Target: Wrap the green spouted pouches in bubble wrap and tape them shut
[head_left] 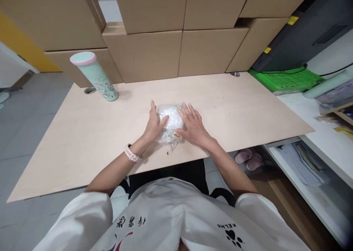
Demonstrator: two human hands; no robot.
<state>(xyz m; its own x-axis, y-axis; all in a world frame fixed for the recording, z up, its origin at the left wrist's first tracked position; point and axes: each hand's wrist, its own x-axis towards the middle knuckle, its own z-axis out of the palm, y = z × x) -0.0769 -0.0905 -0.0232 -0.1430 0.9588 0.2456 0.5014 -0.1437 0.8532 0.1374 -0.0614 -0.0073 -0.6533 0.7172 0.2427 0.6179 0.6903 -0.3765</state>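
A small see-through plastic bundle (171,123) is seen in the middle of the light wooden desk (82,133), close to the near edge. It is pressed between two hands. The left hand (154,126) is laid against its left side, with the thumb resting on top and the fingers stretched out, not curled shut. The right hand (193,128) is laid flat on its right side, with the fingers straight and a little apart.

What is wrapped inside cannot be made out. Only white crinkly plastic and a tiny orange spot are seen, and part of the bundle is hidden under the hands.

A white watch (131,153) is worn on the left wrist. A green bottle (95,76) with a pink lid is stood far back on the left, well apart from the hands. Brown cardboard boxes (154,52) are stacked behind the desk, and their tops are cut off. A green box (284,80) and a black machine (303,34) are seen at the right, and things further right are blurred. Pink slippers (246,158) are half hidden under the desk.
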